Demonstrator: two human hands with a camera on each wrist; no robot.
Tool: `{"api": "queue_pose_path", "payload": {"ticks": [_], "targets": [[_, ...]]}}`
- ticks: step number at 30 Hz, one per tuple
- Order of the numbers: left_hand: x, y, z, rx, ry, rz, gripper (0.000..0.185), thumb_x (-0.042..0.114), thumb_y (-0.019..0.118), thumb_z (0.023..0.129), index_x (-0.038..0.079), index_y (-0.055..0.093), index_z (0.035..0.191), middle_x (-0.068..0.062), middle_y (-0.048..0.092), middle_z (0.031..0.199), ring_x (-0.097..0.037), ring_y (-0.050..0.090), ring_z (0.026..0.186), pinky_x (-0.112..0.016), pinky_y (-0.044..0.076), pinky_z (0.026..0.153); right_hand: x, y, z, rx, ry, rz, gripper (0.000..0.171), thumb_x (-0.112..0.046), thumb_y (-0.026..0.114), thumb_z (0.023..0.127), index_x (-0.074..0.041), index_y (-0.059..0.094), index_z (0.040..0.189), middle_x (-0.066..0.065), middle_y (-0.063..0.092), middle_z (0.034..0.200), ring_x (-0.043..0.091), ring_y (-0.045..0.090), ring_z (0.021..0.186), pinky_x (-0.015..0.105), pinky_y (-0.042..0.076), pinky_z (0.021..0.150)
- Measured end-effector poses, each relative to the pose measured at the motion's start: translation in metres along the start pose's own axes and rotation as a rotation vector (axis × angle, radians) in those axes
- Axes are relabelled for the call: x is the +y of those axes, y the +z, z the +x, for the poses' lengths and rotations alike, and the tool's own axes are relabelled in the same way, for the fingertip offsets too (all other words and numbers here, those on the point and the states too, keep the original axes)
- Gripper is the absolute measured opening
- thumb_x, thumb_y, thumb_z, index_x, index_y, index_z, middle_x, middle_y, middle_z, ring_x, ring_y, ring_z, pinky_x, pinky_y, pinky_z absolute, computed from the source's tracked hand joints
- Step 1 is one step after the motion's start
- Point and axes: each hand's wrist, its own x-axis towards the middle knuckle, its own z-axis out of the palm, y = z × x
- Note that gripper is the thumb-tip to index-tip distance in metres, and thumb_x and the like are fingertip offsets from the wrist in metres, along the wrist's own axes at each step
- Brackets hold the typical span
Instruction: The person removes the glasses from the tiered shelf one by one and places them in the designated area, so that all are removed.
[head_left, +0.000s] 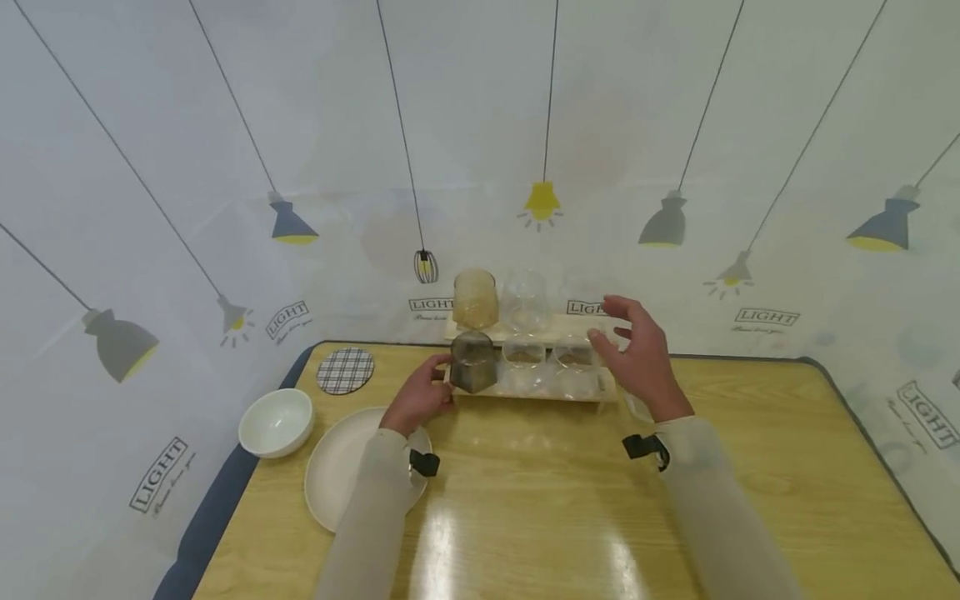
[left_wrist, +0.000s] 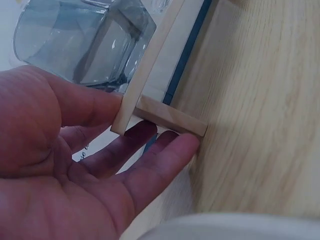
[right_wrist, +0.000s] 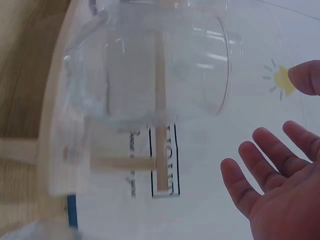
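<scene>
Wooden table [head_left: 540, 500], bowl [head_left: 276, 423] beside plate [head_left: 337, 475], left grip [head_left: 420, 396] pinching rack [head_left: 536, 394] under glasses [head_left: 474, 362], right grip [head_left: 643, 360] spread.

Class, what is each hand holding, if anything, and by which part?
The left hand grips the wooden rack by its left end; the right hand holds nothing.

A glass [right_wrist: 150, 75] is borne by a rack [right_wrist: 67, 155]. The right hand [right_wrist: 285, 197] is held apart from the glass, its fingers extended. Lettering [right_wrist: 172, 145] and a lamp [right_wrist: 283, 82] are printed on the wall [right_wrist: 215, 215]; the table [right_wrist: 20, 90] is partly seen.
</scene>
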Motion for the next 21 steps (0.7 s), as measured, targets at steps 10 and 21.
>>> {"api": "queue_pose_path", "payload": {"ticks": [10,21], "targets": [[-0.005,-0.003,0.004,-0.028,0.018,-0.044,0.059,0.003,0.059,0.102,0.017,0.046,0.158,-0.023,0.050,0.155,-0.029,0.064,0.116,-0.046,0.063,0.093,-0.019,0.028,0.045,-0.075,0.011,-0.003,0.063,-0.034,0.070,0.103,-0.002,0.047,0.152,0.021,0.057,0.149,0.038,0.055,0.136,0.059,0.051,0.110],[-0.003,-0.001,0.001,-0.025,0.005,-0.072,0.060,0.001,0.057,0.102,0.016,0.043,0.159,-0.024,0.049,0.152,-0.028,0.063,0.107,-0.044,0.062,0.088,-0.033,0.057,0.082,-0.289,0.175,-0.040,0.094,-0.052,0.076,0.094,-0.014,0.030,0.166,0.017,0.042,0.165,0.038,0.046,0.149,0.058,0.043,0.119]]}}
